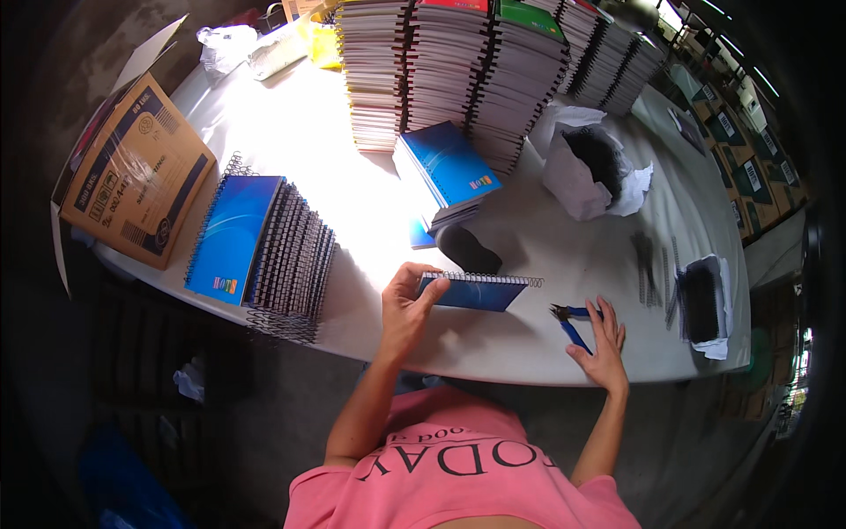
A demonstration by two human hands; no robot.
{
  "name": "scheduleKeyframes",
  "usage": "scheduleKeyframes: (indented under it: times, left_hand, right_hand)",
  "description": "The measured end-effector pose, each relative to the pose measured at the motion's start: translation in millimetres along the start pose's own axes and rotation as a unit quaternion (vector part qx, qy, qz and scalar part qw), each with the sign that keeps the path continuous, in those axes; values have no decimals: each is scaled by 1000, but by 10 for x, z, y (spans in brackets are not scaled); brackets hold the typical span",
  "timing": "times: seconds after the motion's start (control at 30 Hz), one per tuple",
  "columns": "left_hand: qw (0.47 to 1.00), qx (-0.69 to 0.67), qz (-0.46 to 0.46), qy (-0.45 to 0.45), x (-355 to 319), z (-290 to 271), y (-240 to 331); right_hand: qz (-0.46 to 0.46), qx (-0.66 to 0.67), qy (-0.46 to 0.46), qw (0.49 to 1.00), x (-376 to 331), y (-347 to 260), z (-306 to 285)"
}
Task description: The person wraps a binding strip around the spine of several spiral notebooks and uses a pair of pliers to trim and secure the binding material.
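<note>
The blue spiral notebook point(480, 295) stood on its long edge above the near part of the white table point(352, 309), its bound side uppermost, and the left hand point(407, 304) pinched it at its left end, thumb on the near cover and fingers behind. At the right end of the spine a length of coil point(536, 282) ran out past the cover, and the step in hand looked to concern that spare wire. The right hand point(606, 348) was spread about the blue-handled pliers point(577, 333), fingers by one handle and thumb near the other; whether it truly gripped them I could not tell. The tips pointed toward the notebook but stood apart from the coil. To do this well, the left pinch needed to be firm and the spine steady, so that the wire did not swing away from the tool. The pliers called for a settled grasp first, then tips set close to the last bound hole, touching neither cover nor pages. A rough stub could snag, and any clippings were best dropped near the paper-edged dark container point(723, 304), away from the coil-bound stack point(233, 238) at the left
</note>
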State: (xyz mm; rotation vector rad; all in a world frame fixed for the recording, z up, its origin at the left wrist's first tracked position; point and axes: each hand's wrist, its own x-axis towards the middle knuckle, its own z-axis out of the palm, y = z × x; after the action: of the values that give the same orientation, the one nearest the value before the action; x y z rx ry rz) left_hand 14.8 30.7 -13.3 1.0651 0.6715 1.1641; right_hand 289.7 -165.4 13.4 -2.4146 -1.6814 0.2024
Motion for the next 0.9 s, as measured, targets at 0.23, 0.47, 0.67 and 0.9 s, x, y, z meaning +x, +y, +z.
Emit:
scheduleKeyframes:
  times: [0.23, 0.47, 0.67, 0.9]
  left_hand:
    - [984, 77, 159, 9, -96, 253, 93]
    - [928, 270, 255, 15, -183, 382, 415]
    - [910, 301, 286, 9, -220, 432, 423]
    - [874, 337, 349, 24, -293, 484, 291]
  right_hand:
    - [-32, 265, 201, 942, -110, -588, 162]
    - [-170, 193, 196, 946, 37, -1549, -312]
    - [-149, 193, 168, 955, -29, -1610, -328]
    - [7, 769, -204, 606, -233, -1454, -179]
